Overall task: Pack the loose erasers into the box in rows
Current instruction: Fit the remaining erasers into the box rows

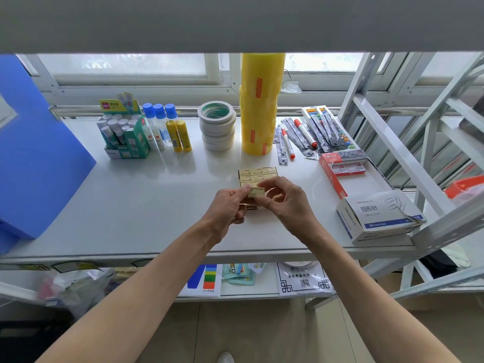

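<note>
A single wide view from the person's head looks forward and steeply down over the white bench (131,205), from close above its near edge. Both forearms reach in from the bottom. The window (125,65) lies at the far side, an upper shelf (235,22) crosses the top, and the floor (262,334) shows below.

Along the shelf's (131,205) far edge I see glue sticks (123,132), tape rolls (217,129), yellow film (259,106); a paper-clip box (377,216) sits near its right edge.

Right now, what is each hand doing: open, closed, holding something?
Left hand: pinches the eraser over the box.
Right hand: fingers pinch the same eraser.
</note>
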The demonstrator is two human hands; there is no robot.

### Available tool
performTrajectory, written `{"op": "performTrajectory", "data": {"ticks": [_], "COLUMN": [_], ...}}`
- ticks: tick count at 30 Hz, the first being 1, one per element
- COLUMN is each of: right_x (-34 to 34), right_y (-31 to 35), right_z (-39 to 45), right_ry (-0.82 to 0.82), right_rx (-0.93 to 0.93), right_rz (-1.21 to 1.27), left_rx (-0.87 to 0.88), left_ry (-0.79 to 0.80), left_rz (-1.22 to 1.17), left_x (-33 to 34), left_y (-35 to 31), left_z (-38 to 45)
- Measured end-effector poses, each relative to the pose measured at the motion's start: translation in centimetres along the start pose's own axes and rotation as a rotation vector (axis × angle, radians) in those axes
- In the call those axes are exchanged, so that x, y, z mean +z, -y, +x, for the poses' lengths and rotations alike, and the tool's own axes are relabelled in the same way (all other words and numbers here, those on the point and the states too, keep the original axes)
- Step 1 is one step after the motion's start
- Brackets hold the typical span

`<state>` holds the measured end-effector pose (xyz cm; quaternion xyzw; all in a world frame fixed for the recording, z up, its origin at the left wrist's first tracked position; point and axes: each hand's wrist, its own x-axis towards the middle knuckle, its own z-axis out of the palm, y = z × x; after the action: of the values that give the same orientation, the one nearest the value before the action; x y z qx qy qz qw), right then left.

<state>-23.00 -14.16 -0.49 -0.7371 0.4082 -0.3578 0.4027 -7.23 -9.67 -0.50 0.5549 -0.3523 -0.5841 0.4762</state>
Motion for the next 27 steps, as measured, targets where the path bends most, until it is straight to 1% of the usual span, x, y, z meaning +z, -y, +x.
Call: {"op": "performTrajectory", "data": {"ticks": [5, 11, 12, 14, 17, 20, 23, 25, 27], "right_x": [-0.1, 0.2, 0.3, 0.5, 0.6, 0.8, 0.4, -0.4, -1.5], "right_y": [0.0, 0.0, 0.0, 0.1, 0.0, -0.1, -0.3, -0.4, -0.8], "right_z": [-0.1, -0.4, -0.4, -0.4, -0.5, -0.6, -0.5, -0.1, 0.5], "right_ry": [-0.030, -0.015, -0.007, -0.003, 0.002, 0.035, -0.019, -0.066, -0.063], "right_rx": [0.031, 0.045, 0.049, 0.062, 0.022, -0.062, -0.103, -0.083, -0.036], "right_rz": [0.092, 0.185, 0.202, 0.197, -0.001, -0.213, -0.286, -0.308, -0.362], "left_rx": [0.029, -0.019, -0.023, -0.024, -0.028, -0.028, -0.017, -0.002, 0.002], "left_ry": [0.001, 0.116, 0.113, 0.052, -0.055, -0.043, -0.025, -0.087, -0.180], "left_rz": [0.023, 0.122, 0.120, 0.091, 0.044, 0.063, 0.096, 0.105, 0.160], "left_x": [-0.8, -1.0, -0.9, -0.5, -0.1, 0.2, 0.5, 0.5, 0.2], "left_y": [0.0, -0.2, -0.2, -0.1, 0.0, 0.1, -0.1, -0.2, 0.0], "left_z": [-0.1, -0.6, -0.6, -0.5, -0.1, 0.0, 0.0, 0.0, 0.2]}}
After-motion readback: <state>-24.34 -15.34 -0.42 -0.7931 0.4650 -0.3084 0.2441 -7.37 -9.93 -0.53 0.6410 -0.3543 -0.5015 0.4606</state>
